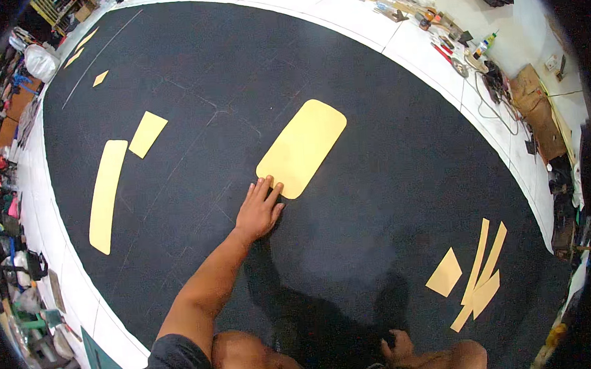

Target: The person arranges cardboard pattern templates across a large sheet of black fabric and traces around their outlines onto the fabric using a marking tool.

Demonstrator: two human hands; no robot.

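Observation:
My left hand (259,212) lies palm down, its fingers stretched out over the near left end of a yellow rounded-corner rectangular pattern piece (303,147). That piece rests flat on a large black sheet of material (352,248) marked with thin pale lines. Close to my body at the lower edge, my right hand (399,346) is curled closed beside my bent knee. Whatever it may hold is hidden. To the left on the sheet lie a long curved yellow strip (108,197) and a small four-sided yellow piece (148,134).
At right lie a yellow kite-shaped piece (445,273) and several overlapping narrow strips (477,262). Small yellow pieces (101,78) sit far left. White floor tiles (428,40) border the sheet. Tools such as red-handled pliers (443,51) and clutter line both sides.

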